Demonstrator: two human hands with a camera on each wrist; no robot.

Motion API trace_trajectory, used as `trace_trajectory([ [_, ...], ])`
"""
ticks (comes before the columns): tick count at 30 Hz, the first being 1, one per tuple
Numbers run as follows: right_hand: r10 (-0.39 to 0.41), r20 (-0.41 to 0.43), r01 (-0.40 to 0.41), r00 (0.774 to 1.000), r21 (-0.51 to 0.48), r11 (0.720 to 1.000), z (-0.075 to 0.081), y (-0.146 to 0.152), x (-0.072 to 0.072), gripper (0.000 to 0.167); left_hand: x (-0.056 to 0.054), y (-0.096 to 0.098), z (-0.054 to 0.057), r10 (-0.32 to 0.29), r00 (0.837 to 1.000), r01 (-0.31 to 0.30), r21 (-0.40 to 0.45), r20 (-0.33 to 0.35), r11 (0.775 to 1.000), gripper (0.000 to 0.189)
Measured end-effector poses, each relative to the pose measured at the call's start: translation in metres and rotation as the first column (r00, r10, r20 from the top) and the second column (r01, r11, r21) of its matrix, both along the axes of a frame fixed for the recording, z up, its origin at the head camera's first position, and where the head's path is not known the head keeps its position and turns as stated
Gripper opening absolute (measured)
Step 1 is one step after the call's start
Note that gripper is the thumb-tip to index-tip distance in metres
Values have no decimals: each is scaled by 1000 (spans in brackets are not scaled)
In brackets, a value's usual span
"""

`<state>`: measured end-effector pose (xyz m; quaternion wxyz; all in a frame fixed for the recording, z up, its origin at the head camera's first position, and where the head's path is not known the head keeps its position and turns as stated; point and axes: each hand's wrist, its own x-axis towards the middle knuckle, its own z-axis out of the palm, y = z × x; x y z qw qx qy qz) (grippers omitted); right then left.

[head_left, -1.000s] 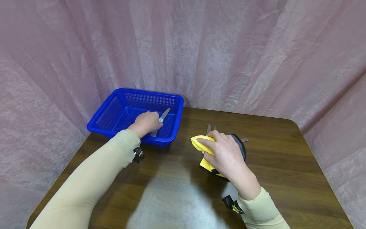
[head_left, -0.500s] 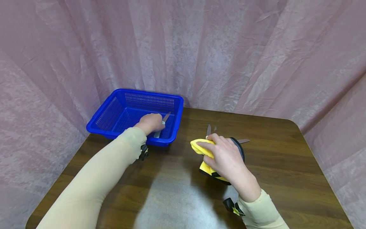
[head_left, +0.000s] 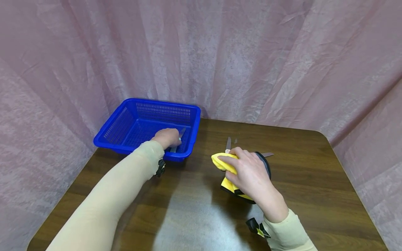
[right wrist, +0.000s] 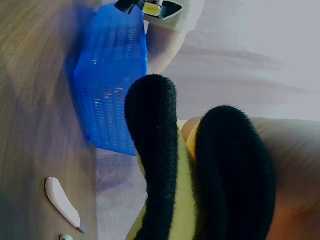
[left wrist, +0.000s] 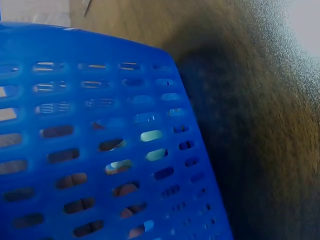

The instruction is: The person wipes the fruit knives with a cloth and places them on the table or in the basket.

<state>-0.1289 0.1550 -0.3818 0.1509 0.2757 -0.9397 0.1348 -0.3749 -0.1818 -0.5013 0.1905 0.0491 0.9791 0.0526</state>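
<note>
My left hand (head_left: 167, 137) is inside the blue plastic basket (head_left: 110, 142), with its fingers hidden from above. It holds a knife (head_left: 182, 132) with a pale handle, the blade pointing up and away to the right. In the left wrist view, parts of fingers and a pale green handle (left wrist: 151, 135) show through the slots of the basket wall. My right hand (head_left: 252, 177) grips a folded yellow cloth (head_left: 230, 184) with black edging over the table. Beyond this hand lies a second knife (head_left: 228, 143), and another blade (head_left: 268, 154) sticks out to its right.
The wooden table (head_left: 301, 174) has rounded corners. A pink curtain (head_left: 245, 62) hangs behind and at both sides. In the right wrist view, a pale pinkish knife handle (right wrist: 62, 202) lies on the table near the basket.
My left hand has moved lower and slightly right inside the basket, the knife sinking with it. My right hand with the cloth has hardly moved.
</note>
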Motion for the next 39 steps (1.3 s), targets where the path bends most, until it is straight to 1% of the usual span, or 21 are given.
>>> trace_trajectory([
  [1,1,0,-1,1000,-1,1000,0,0,0,52,-1,0,-2,-1,1000,1,4,11,1000,26],
  [3,0,0,0,1000,0,1000,0,0,0,52,-6,-1,-8,-3,1000,3,0,19,1000,27],
  [8,-1,0,1,1000,1,1000,-1,1,0,51,-8,1,-12,-2,999,2,-5,35,1000,26],
  [13,-7,3,7,1000,1,1000,-2,2,0,51,-3,6,-8,3,999,-2,-32,37,999,26],
  [18,-14,13,14,1000,3,1000,-2,3,1,51,7,11,3,-16,999,17,-37,30,999,24],
  [22,-15,14,15,1000,0,1000,-2,4,1,51,10,12,6,-18,1000,19,-39,23,999,22],
  [29,-13,7,13,1000,-6,1000,0,6,1,51,4,10,-2,-7,1000,8,-41,10,999,21],
  [34,-24,10,24,1000,-7,1000,1,7,2,52,-2,7,-7,-6,999,7,-38,38,999,26],
  [37,-34,9,34,999,-11,999,1,9,3,52,-4,4,-3,-12,999,13,-41,33,999,30],
  [38,-37,10,38,999,-12,999,1,10,3,52,-3,4,1,-15,1000,16,-41,24,999,32],
  [39,-41,10,42,999,-13,999,2,11,3,52,0,2,6,-26,1000,26,-36,0,999,38],
])
